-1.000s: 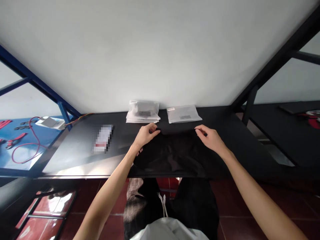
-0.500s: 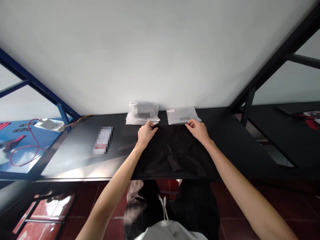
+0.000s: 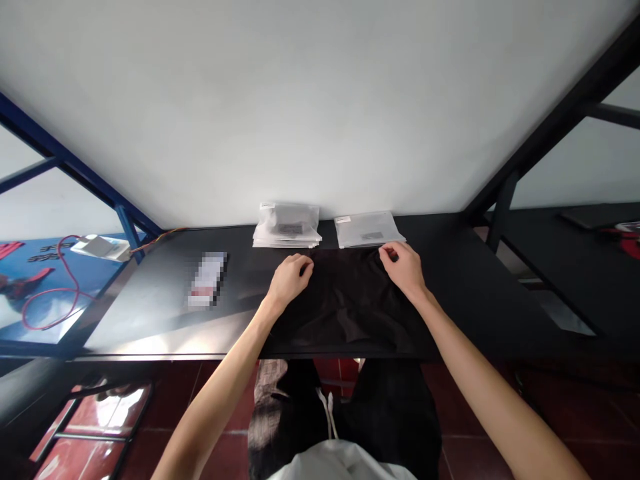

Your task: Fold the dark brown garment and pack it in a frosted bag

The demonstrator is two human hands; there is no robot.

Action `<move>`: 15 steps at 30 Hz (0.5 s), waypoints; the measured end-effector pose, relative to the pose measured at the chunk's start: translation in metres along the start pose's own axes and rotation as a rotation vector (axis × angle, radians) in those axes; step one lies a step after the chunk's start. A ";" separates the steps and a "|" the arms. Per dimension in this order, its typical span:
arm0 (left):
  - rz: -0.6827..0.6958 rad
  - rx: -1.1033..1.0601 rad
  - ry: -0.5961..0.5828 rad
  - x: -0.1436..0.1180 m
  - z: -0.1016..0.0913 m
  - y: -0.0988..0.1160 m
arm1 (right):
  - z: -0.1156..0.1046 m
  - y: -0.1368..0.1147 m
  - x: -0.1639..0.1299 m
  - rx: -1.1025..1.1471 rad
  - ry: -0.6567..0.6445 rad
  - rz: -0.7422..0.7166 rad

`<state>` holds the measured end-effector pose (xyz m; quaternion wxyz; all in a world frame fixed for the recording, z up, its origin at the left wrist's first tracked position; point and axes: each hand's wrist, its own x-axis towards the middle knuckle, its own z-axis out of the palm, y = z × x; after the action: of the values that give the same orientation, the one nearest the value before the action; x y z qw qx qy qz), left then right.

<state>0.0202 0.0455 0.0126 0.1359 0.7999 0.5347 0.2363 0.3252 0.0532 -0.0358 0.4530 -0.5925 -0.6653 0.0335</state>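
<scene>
Spreading the black cloth [image 3: 347, 303] evenly seems to be the step in hand, and it asks for light, matched fingers. The cloth lies on the desk [image 3: 245, 283] in front of the person, reaching from near the front edge back towards the plastic bags. Its far edge sits between the two hands, and soft wrinkles run through its middle.

The left hand [image 3: 291, 279] is curled at the far left part of the cloth, thumb and forefinger tips close together; whether fabric is caught between them I cannot tell (dark cloth on a dark desk hides it). The right hand [image 3: 404, 268] has thumb and forefinger closed in what looks like a pinch on the far right part of the edge, just beside the single clear bag [image 3: 370, 230]. The stack of bags [image 3: 287, 225] lies just beyond the left hand.

To do this well, keep both hands level, so that the far edge runs straight and parallel to the front of the desk. A gentle outward pull from both sides should ease the wrinkles; tugging with one hand alone could skew the cloth. The right knuckles need care, as they could nudge that bag. Off to the left, the blurred flat object [image 3: 207, 279] lies well apart from the cloth.
</scene>
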 end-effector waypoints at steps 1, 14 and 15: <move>0.043 0.015 0.001 -0.008 0.000 0.001 | -0.002 -0.006 -0.006 0.008 -0.007 -0.044; 0.135 0.160 -0.186 -0.066 0.018 -0.006 | -0.001 -0.032 -0.072 -0.191 -0.469 -0.283; 0.140 0.162 -0.185 -0.066 0.018 -0.007 | -0.001 -0.031 -0.071 -0.193 -0.470 -0.282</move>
<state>0.0029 -0.0119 -0.0219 0.1027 0.8620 0.4801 0.1264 0.2944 -0.0152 -0.0570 0.2280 -0.5105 -0.8280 0.0432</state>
